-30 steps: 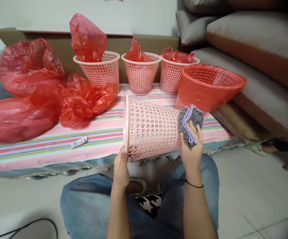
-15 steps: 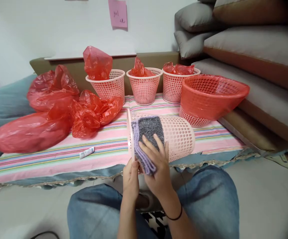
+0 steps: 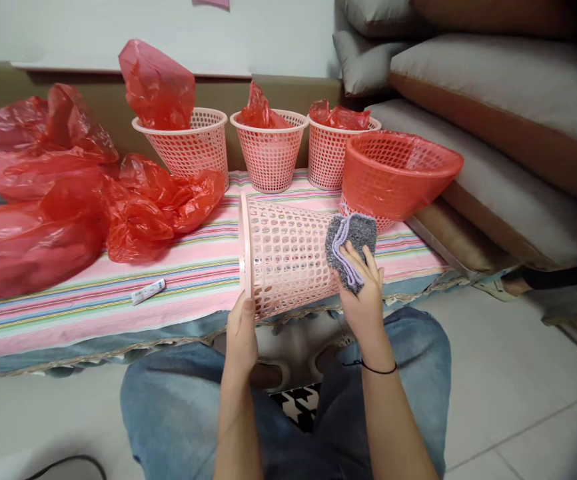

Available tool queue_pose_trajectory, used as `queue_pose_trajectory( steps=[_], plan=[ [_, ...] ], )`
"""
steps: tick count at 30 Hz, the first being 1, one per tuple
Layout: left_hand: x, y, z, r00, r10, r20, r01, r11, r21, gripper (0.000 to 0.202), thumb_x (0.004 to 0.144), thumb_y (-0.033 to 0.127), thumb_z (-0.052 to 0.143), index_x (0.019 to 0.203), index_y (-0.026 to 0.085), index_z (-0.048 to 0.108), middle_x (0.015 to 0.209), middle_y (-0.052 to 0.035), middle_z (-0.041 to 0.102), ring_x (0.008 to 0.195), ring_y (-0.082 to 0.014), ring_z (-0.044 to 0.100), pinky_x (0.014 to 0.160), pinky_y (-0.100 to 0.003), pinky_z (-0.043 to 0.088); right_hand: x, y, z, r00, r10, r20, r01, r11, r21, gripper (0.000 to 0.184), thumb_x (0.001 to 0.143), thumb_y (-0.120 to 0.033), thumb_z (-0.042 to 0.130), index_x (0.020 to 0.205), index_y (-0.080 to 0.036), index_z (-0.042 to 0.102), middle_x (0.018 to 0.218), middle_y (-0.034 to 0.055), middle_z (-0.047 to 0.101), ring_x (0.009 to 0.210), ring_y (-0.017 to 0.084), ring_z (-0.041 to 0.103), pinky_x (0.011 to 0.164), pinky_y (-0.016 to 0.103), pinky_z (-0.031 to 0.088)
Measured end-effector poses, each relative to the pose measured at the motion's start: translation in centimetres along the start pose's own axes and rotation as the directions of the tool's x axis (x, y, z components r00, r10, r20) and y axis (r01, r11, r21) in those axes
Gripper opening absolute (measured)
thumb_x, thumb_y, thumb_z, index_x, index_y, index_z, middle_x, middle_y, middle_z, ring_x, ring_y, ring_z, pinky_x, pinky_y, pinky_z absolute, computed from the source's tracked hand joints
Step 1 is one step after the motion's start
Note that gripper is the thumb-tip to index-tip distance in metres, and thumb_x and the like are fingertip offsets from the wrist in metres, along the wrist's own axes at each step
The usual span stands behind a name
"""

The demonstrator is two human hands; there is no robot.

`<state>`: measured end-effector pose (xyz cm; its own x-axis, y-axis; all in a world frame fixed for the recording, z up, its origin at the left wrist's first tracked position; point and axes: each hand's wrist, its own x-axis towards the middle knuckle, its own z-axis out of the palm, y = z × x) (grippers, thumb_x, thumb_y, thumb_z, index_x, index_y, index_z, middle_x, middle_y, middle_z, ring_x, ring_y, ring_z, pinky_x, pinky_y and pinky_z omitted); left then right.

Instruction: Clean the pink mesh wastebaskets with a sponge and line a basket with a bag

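Note:
A pale pink plastic wastebasket [image 3: 288, 257] with a perforated wall lies on its side in front of me, its mouth toward the left. My left hand [image 3: 241, 327] grips the near part of its rim, thumb on the outside. In my right hand [image 3: 364, 293] is a grey cleaning cloth [image 3: 360, 233] with a lilac edge, folded and pressed against the basket's base end at the right. My fingers lie over the cloth, and the palm side is hidden.
Three upright pink baskets [image 3: 271, 157] with red bags inside stand at the back. A basket covered by a red bag [image 3: 393, 163] is at the right. Loose red plastic bags [image 3: 138, 213] and a small white tube [image 3: 148, 292] lie left on the striped cloth [image 3: 188, 293]. Cushions [image 3: 488, 93] pile up at the right.
My right hand has slid the cloth rightward along the basket, from near the rim to the base end. The left hand still holds the rim. The view has shifted.

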<state>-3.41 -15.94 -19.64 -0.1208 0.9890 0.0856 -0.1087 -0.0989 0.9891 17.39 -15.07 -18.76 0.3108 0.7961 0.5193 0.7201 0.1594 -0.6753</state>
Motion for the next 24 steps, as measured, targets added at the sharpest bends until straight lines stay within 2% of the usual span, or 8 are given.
queue_pose_trajectory(
  steps=[4, 8, 15, 21, 24],
  plan=[
    [0.3, -0.57, 0.0, 1.0, -0.01, -0.008, 0.01, 1.0, -0.025, 0.064, 0.084, 0.07, 0.049, 0.106, 0.015, 0.072, 0.112, -0.0134, 0.073, 0.108, -0.0274, 0.067, 0.098, -0.04, 0.05, 0.47, 0.07, 0.31, 1.0, -0.022, -0.011, 0.023, 0.997, 0.079, 0.04, 0.09, -0.033, 0.055, 0.129, -0.025, 0.061, 0.144, 0.0061, 0.053, 0.145, 0.027, 0.029, 0.117, 0.061, 0.022],
    [0.33, -0.62, 0.07, 1.0, -0.006, 0.009, 0.007, 0.999, -0.036, 0.064, 0.085, 0.069, 0.048, 0.108, 0.015, 0.071, 0.114, -0.0136, 0.073, 0.11, -0.0283, 0.066, 0.099, -0.041, 0.05, 0.49, 0.48, 0.51, 0.999, -0.046, -0.016, 0.047, 0.993, 0.104, 0.042, 0.09, -0.031, 0.056, 0.13, -0.022, 0.06, 0.144, 0.0066, 0.053, 0.146, 0.025, 0.028, 0.118, 0.055, 0.026],
    [0.09, -0.67, -0.01, 0.999, -0.001, 0.035, 0.003, 0.998, -0.055, 0.062, 0.087, 0.067, 0.046, 0.11, 0.015, 0.071, 0.116, -0.0133, 0.072, 0.111, -0.0285, 0.065, 0.1, -0.042, 0.049, 0.36, 0.58, 0.49, 0.996, -0.081, -0.023, 0.083, 0.992, 0.093, 0.041, 0.091, -0.031, 0.055, 0.13, -0.022, 0.06, 0.142, 0.0073, 0.055, 0.146, 0.025, 0.029, 0.118, 0.054, 0.027],
    [0.03, -0.67, -0.01, 1.0, 0.012, 0.008, -0.012, 1.0, -0.019, 0.064, 0.086, 0.068, 0.047, 0.111, 0.014, 0.071, 0.115, -0.0134, 0.072, 0.111, -0.0283, 0.065, 0.1, -0.041, 0.049, 0.25, 0.5, 0.5, 0.996, -0.089, -0.024, 0.09, 0.993, 0.074, 0.041, 0.091, -0.029, 0.055, 0.132, -0.022, 0.059, 0.144, 0.0064, 0.053, 0.145, 0.025, 0.029, 0.118, 0.055, 0.027],
    [0.0, -0.56, 0.04, 1.0, -0.024, -0.005, 0.024, 0.999, -0.044, 0.066, 0.084, 0.07, 0.049, 0.111, 0.013, 0.071, 0.111, -0.0143, 0.073, 0.107, -0.0292, 0.067, 0.094, -0.041, 0.053, 0.25, 0.45, 0.45, 0.996, -0.087, -0.008, 0.088, 0.993, 0.074, 0.042, 0.092, -0.029, 0.054, 0.133, -0.022, 0.058, 0.145, 0.0066, 0.052, 0.146, 0.025, 0.027, 0.118, 0.055, 0.027]
  ],
)
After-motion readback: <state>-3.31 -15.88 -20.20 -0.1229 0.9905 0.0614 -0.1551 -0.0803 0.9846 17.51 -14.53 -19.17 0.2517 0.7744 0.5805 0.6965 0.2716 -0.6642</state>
